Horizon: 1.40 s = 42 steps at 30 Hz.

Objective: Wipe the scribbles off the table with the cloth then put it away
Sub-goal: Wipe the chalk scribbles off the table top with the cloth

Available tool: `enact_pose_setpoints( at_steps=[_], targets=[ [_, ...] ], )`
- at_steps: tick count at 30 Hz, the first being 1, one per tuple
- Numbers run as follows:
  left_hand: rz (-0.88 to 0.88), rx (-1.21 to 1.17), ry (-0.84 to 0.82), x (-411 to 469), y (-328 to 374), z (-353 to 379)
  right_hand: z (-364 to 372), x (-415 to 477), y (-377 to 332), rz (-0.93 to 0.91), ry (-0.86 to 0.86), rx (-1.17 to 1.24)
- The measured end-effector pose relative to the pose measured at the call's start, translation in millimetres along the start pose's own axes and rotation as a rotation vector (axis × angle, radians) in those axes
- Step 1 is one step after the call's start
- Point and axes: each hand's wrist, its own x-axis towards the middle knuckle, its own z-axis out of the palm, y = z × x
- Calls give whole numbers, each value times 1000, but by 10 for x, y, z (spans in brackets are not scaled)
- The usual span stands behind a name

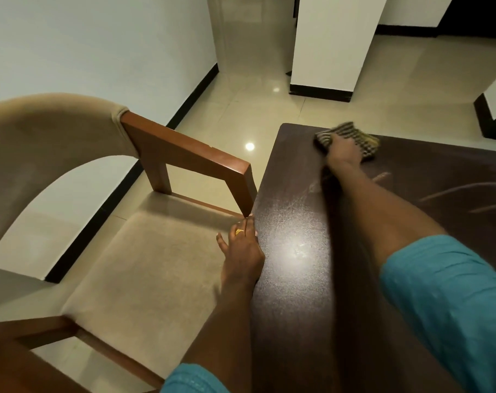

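R hand (343, 151), arm stretched far out, pressing down on cloth (367, 141) at far corner of table (297, 279), can't tell if fingers curl, L hand (245, 248) flat w/ straight fingers on left table edge, holds nothing, scribbles (453, 194) right of arm

A teal right sleeve (445, 302) and a matching left sleeve (192, 378) leave both forearms bare; the left hand (242, 248) wears a gold ring (240, 231) on one finger.

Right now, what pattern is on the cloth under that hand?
The cloth has dark and pale checks, best seen in the head view.
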Motion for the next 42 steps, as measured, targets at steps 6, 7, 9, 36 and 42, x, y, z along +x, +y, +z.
enact_pose_setpoints(
  at_steps=[6,7,9,36,42],
  targets=[
    [-25,-29,4,5,-25,3,287,-689,-925,-488,-110,-130],
    [-31,-27,2,2,-22,2,309,-759,-939,-515,-114,-147],
    [-24,-30,-2,-2,-23,-1,294,-802,-854,-522,-116,-169],
    [0,-39,-12,-29,-15,-33,71,-1210,-450,-182,-78,-212],
    [39,-65,-17,-83,-19,-80,211,-1602,-432,-392,-163,-235]
  ],
)
